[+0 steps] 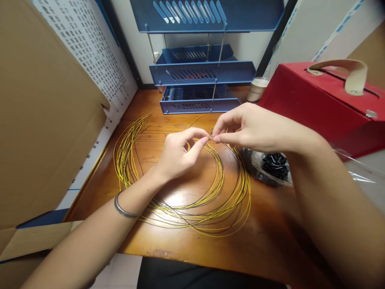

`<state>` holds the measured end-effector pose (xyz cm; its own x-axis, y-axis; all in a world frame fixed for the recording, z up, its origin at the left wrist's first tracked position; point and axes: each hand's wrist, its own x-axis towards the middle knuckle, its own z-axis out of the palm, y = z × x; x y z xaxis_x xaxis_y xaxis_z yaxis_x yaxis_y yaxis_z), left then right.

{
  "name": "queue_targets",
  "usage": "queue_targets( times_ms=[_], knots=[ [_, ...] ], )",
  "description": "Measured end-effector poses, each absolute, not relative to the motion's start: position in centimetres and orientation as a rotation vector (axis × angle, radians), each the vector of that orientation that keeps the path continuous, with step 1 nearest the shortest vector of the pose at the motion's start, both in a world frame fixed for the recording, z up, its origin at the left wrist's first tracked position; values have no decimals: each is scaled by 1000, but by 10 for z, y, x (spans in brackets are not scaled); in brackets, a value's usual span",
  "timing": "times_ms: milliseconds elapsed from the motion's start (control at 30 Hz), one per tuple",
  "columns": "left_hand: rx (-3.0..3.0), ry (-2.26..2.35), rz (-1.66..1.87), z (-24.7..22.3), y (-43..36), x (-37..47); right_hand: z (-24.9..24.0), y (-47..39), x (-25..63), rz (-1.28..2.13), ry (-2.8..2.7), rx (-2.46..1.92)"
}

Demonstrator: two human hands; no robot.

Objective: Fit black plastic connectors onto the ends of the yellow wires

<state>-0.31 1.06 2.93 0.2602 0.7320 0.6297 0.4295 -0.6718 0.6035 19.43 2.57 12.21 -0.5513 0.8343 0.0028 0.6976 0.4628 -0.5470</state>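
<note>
Thumb and forefinger of my left hand [183,150] are pinched on the end of a thin yellow wire. My right hand [240,124] meets it fingertip to fingertip, pinching at the same spot; a tiny dark piece shows there, too small to name. Below both hands, a loose coil of yellow and dark wires [221,168] lies in wide loops on the wooden table. More wire ends [128,156] fan out left of my left hand. Under my right wrist sits a clear plastic bag of small black tube-like pieces [274,165].
A blue tiered tray rack [203,73] stands at the back of the wooden table [180,249]. To the right are a paper cup [258,90] and a red box [319,108] with a beige strap handle. Brown cardboard [45,112] rises along the left side.
</note>
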Motion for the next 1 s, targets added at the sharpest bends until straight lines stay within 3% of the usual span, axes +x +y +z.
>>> queue_targets(
  times_ms=[1000],
  knots=[
    [2129,1125,1348,33,8,0,119,25,189,691,-2410,-1305]
  ],
)
